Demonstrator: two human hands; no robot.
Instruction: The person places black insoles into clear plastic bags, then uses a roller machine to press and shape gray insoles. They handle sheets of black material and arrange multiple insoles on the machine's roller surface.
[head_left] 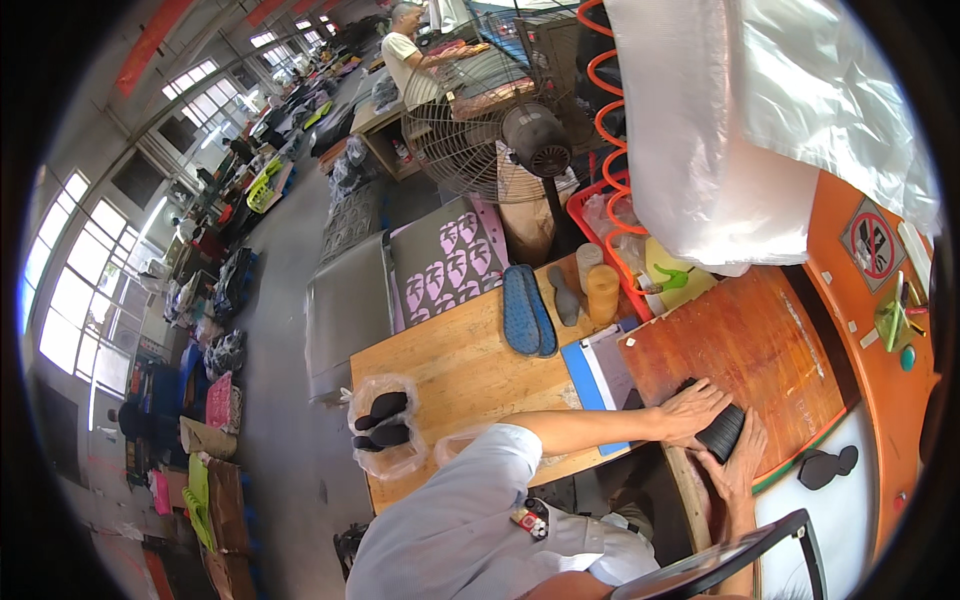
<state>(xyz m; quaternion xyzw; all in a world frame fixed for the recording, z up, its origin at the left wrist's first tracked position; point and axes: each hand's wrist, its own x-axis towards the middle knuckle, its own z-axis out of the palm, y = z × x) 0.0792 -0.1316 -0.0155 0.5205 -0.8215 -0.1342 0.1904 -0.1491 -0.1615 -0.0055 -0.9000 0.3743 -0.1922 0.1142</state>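
Note:
On the reddish-brown board (740, 360) at the right lies a black, finely ridged bundle (720, 434). It looks like a stack of black sole pieces, partly covered by my fingers. My left hand (697, 408) grips its far left end from above, fingers bent over it. Around its near right side wraps my right hand (738, 462), thumb along the edge. Just right of that hand, a few black sole-shaped pieces (828, 467) rest on a white surface.
Blue soles (528, 310), a grey sole (564, 296) and a yellowish jar (602, 294) stand on the wooden table (460, 365). Black soles in a plastic bag (383, 422) lie left. Beyond are a red basket (588, 215), fan (500, 130), coiled orange hose (605, 85) and hanging plastic sheets (690, 130). Another person (405, 60) works farther off.

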